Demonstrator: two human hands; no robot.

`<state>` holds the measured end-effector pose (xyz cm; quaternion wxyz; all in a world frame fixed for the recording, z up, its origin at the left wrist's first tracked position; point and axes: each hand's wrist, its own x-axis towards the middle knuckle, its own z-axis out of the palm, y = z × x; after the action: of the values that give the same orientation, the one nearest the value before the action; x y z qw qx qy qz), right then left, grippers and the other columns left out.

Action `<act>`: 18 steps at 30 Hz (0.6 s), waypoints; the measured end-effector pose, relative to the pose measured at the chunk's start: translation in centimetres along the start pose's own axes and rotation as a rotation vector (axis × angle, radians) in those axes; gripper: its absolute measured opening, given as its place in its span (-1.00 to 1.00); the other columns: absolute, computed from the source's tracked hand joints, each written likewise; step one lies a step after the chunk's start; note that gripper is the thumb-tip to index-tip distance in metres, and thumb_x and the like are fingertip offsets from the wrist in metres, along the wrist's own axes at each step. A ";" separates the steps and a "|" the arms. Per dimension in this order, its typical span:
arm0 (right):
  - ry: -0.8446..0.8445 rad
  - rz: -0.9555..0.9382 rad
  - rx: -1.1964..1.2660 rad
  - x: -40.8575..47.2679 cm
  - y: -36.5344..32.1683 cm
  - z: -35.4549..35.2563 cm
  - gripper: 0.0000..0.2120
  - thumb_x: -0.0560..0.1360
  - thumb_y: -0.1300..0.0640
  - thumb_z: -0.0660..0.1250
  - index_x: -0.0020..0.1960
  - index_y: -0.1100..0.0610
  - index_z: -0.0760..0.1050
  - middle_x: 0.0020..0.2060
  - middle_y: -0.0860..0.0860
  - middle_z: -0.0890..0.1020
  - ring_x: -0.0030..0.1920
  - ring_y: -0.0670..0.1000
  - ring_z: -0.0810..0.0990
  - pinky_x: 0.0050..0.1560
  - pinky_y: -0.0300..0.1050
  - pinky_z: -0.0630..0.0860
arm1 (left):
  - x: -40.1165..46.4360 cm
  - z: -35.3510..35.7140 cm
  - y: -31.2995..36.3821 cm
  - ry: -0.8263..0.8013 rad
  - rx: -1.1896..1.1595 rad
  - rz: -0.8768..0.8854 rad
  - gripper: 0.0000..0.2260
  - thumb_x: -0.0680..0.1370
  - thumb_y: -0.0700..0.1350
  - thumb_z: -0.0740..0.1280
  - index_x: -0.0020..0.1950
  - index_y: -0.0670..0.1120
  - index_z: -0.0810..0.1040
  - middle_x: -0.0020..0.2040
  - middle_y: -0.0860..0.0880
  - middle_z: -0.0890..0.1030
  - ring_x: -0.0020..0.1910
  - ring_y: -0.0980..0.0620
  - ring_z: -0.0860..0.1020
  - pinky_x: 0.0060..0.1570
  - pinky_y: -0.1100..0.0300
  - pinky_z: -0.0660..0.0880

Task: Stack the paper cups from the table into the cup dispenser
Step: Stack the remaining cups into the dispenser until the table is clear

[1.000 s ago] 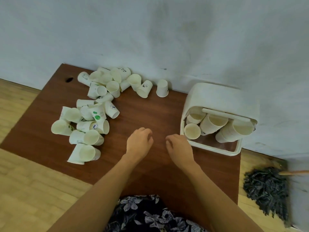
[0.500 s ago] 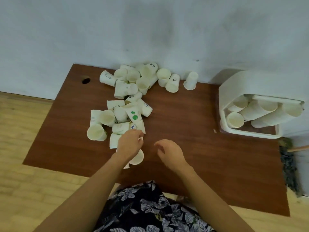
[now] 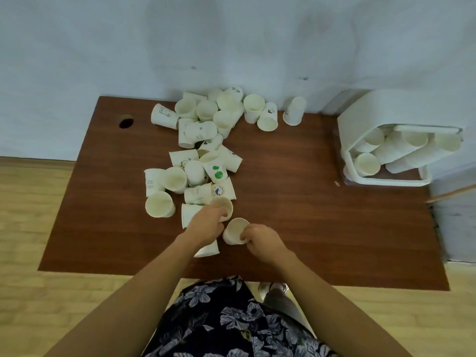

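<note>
i see the brown wooden table point(image 3: 296, 215) against the pale wall, with the white cup dispenser point(image 3: 360, 119) at its far right corner holding slanted stacks of cups, and a loose pile of paper cups point(image 3: 206, 148) strewn well apart from it over the table's left middle and back. at the pile's near end my left hand point(image 3: 206, 224) curls its fingers round one paper cup point(image 3: 222, 204), mouth up, and just beside it my right hand point(image 3: 260, 239) pinches the rim of a second cup point(image 3: 235, 230), the two cups nearly touching. another cup point(image 3: 207, 249) lies on its side under my left wrist.
</note>
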<state>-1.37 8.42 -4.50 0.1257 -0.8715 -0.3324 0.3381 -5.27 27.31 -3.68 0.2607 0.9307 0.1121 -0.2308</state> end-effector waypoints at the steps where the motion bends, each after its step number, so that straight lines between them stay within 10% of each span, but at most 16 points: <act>1: 0.040 0.030 0.021 -0.1 0.2 0.0 -0.70 0.46 0.26 0.26 0.11 0.07 0.64 0.15 0.02 0.63 0.14 0.13 0.57 0.08 0.01 0.53 | 0.1 0.1 -0.1 0.003 -0.001 0.012 -0.65 0.51 -0.21 0.30 0.30 -0.06 0.52 0.25 -0.10 0.53 0.22 -0.10 0.46 0.12 0.06 0.44; 8: 0.306 0.159 0.163 -2.0 2.0 -1.9 -0.82 0.57 0.09 0.30 0.07 0.08 0.63 0.04 -0.02 0.64 0.06 0.05 0.55 -0.03 -0.06 0.49 | 0.5 0.9 1.0 0.149 -0.010 0.072 -0.89 0.51 -0.18 0.32 -0.01 -0.10 0.62 -0.07 -0.06 0.62 -0.02 -0.07 0.51 -0.07 0.07 0.46; 18: 0.669 0.282 0.256 -5.1 5.4 -7.5 -0.84 0.57 0.10 0.32 0.10 0.08 0.62 -0.01 -0.03 0.66 -0.05 0.03 0.58 -0.11 -0.05 0.52 | 2.5 -2.6 10.7 0.411 -0.086 0.310 -0.87 0.55 -0.12 0.33 0.06 -0.06 0.62 -0.04 0.04 0.60 -0.05 0.03 0.45 -0.09 0.17 0.38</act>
<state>3.49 1.09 1.21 0.2873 -0.9480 -0.1049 0.0879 1.36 19.98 1.73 0.3041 0.9521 0.0286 0.0108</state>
